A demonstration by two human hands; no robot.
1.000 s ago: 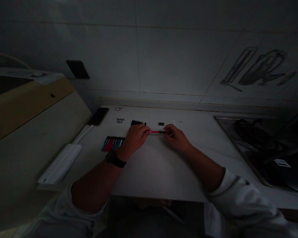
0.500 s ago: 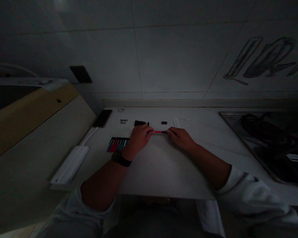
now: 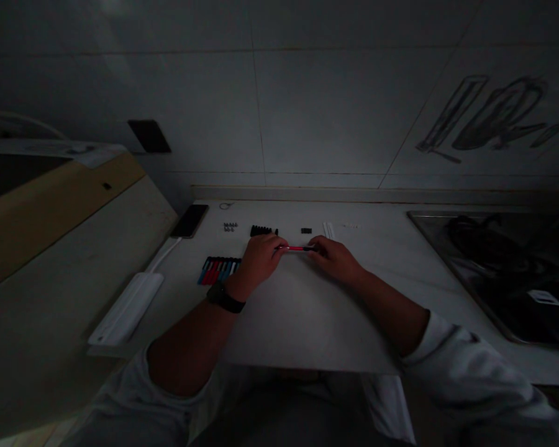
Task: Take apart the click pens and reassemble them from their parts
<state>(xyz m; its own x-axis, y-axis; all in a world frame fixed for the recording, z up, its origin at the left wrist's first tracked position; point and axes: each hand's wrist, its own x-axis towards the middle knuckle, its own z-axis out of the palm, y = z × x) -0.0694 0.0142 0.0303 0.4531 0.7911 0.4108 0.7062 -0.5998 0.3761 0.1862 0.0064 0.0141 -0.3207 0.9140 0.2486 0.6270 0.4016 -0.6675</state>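
- Dim gray tiled wall point(image 3: 317, 112) backs a pale countertop point(image 3: 307, 323).
- Left hand point(image 3: 263, 254), closed in a pinch, grips one end of a slim red-and-black pen point(image 3: 297, 248).
- Right hand point(image 3: 334, 258), likewise pinched, grips its black end; the pen spans the gap between both hands.
- Red and blue barrels point(image 3: 210, 273) line up beside the left wrist.

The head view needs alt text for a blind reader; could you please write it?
A person's left hand and right hand hold a slim red-and-black rod above a dimly lit counter; coloured pieces lie near the left hand.
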